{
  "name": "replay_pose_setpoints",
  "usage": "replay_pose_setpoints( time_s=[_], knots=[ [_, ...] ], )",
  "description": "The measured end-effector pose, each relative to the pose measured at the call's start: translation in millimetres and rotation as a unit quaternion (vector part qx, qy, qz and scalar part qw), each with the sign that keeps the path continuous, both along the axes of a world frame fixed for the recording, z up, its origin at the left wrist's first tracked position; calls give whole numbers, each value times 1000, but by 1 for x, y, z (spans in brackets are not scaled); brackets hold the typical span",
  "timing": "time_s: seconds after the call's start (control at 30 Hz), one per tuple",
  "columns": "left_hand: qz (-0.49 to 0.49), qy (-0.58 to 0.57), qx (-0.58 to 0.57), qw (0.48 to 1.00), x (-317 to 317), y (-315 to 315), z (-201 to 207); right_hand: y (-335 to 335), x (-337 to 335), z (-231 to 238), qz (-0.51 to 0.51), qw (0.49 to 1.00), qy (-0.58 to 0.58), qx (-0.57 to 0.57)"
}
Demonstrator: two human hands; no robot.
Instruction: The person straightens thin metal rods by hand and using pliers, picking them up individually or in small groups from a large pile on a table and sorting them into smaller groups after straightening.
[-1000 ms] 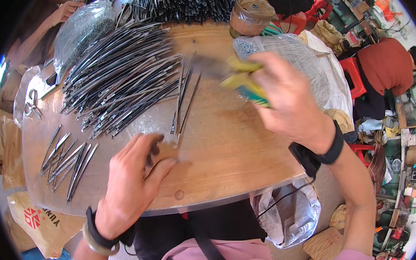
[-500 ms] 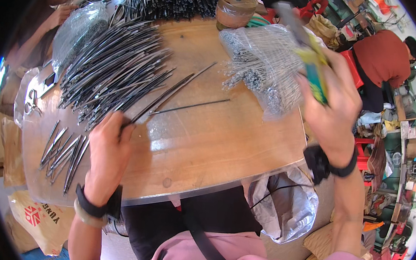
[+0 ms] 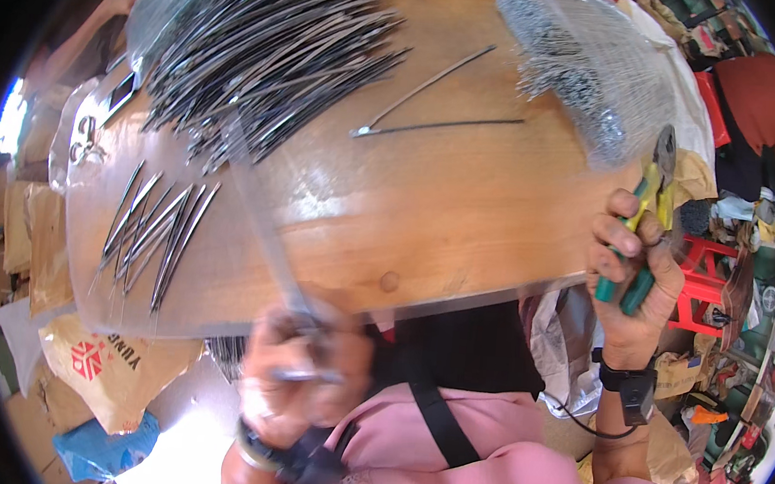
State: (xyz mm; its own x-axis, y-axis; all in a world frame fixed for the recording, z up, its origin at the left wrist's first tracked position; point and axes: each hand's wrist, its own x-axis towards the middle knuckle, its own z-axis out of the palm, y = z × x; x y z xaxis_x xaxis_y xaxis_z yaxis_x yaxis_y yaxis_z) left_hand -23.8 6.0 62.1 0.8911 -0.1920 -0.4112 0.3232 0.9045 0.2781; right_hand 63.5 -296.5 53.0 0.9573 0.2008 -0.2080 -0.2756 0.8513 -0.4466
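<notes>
My left hand (image 3: 302,376), smeared by motion, is at the table's near edge, close to my body. Its fingers are closed on a long thin strip (image 3: 266,223), blurred, that slants up toward a large heap of dark strips (image 3: 256,59). Off the table's right side, my right hand (image 3: 636,266) grips pliers (image 3: 665,155) with green and yellow handles, jaws upward. Two loose strips (image 3: 442,126) lie on the wooden table (image 3: 462,221), right of the heap. Above the pliers lies a clear plastic bag of thin wire pieces (image 3: 601,72).
Several shorter strips (image 3: 169,238) are spread on the table's left part. Scissors (image 3: 86,138) and a phone-like dark object (image 3: 123,91) sit at its left edge. Red stools (image 3: 703,280) stand at the right. Another person's arm (image 3: 85,32) reaches in at the upper left.
My left hand has moved from beside the heap toward my body, a strip in it. My right hand has come down from the wire bag with the pliers. The view has shifted too.
</notes>
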Motion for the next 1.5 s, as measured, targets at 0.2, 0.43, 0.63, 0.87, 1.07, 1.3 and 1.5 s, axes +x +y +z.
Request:
replay_pose_setpoints(
  time_s=[0.2, 0.43, 0.63, 0.87, 1.07, 1.3, 1.5],
  knots=[
    [-72, 4, 342, 937, -7, -8, -4, 31, -3, 6, 85, 949, -64, -297],
    [-74, 18, 377, 923, -18, -16, -15, 11, 2, -6, 89, 991, -16, -96],
    [-99, 18, 403, 910, -12, -22, -14, 29, -13, -4, 68, 965, -11, -254],
    [-156, -6, 431, 889, -12, -27, -10, 6, 3, 11, 133, 785, -232, -559],
    [-304, 16, 443, 843, -8, -21, -13, 46, 18, 15, 129, 475, -544, -680],
    [-322, 13, 450, 833, -9, -22, -8, 60, 13, -3, 183, 446, -578, -658],
    [-321, -91, 435, 836, 10, 13, -9, 61, 5, 7, 175, 454, -574, -658]
  ],
)
